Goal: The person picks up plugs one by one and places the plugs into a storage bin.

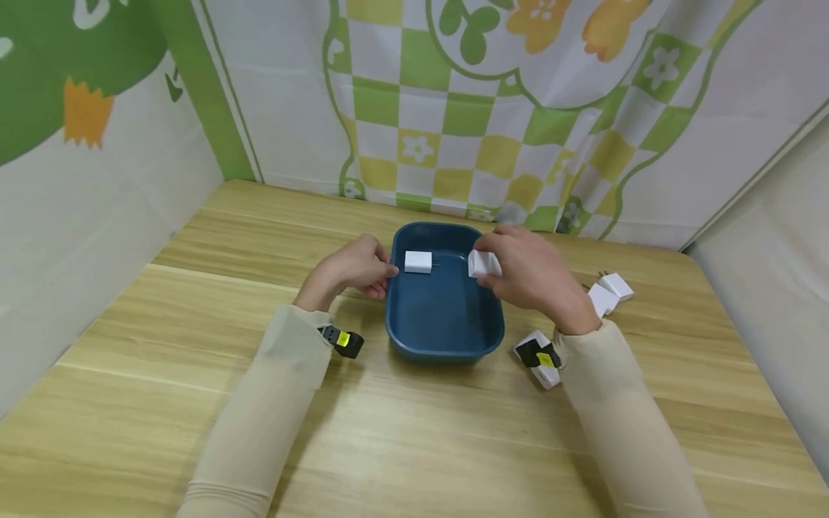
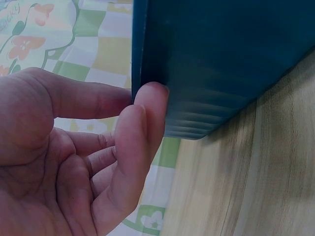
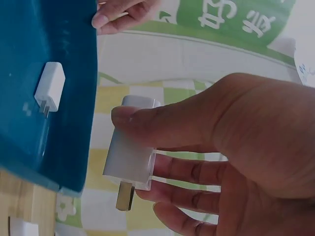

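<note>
A blue plastic basin (image 1: 447, 352) stands on the wooden table. My left hand (image 1: 363, 266) pinches its left rim between thumb and forefinger, as the left wrist view shows up close. Inside the basin, near its far left corner, lies a white charger plug (image 1: 417, 262) with its metal prongs pointing right. Over the basin's right side, my right hand (image 1: 534, 273) holds a second white charger plug (image 3: 130, 152) between thumb and fingers. In the right wrist view, that plug's prongs stick out past the fingers.
To the right of the basin, two white charger plugs (image 1: 617, 286) lie close together, partly behind the right wrist. Nearer, a white block-shaped thing (image 1: 547, 375) lies partly hidden under the right wrist camera (image 1: 540, 355). A patterned curtain (image 1: 466, 115) hangs behind the table.
</note>
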{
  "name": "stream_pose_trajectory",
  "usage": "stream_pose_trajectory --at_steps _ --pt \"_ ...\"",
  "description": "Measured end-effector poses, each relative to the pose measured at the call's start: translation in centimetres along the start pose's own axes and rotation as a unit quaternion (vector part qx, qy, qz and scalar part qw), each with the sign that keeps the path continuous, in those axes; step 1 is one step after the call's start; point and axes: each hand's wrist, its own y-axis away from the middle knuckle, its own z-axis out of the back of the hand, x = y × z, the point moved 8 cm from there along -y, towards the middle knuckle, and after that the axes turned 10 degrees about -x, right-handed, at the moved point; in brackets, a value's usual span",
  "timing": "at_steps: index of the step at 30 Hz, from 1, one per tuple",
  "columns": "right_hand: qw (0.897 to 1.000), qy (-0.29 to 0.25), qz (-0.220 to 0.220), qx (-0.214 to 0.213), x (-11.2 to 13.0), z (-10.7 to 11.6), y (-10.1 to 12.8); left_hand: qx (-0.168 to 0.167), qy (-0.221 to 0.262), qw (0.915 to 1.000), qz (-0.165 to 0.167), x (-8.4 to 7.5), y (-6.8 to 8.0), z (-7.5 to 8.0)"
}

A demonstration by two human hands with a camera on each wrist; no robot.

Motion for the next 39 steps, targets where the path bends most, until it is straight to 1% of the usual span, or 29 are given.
stream_pose_trajectory --at_steps 5,15,20,27,32,39 --pt "1.000 0.001 0.013 0.023 0.8 -0.6 -1.2 0.004 0.004 1.0000 0.000 -0.1 0.0 -0.2" --pt "0.998 0.012 0.014 0.061 2.0 -2.2 -3.2 0.007 0.005 0.9999 -0.009 -0.3 -0.1 -0.3" --pt "0.997 0.013 0.025 0.068 2.7 -2.8 -4.4 0.006 0.003 1.0000 -0.007 -0.2 0.0 -0.2" --pt "0.996 0.016 0.026 0.085 3.3 -4.0 -5.9 0.009 0.010 0.9999 -0.006 -0.1 0.0 -0.2" --pt "0.994 0.020 0.023 0.106 3.5 -5.3 -6.5 0.012 0.015 0.9998 -0.009 0.0 -0.1 -0.2" --pt "0.992 0.030 0.019 0.118 3.8 -6.7 -7.3 0.010 0.016 0.9998 -0.008 0.1 -0.2 -0.1"
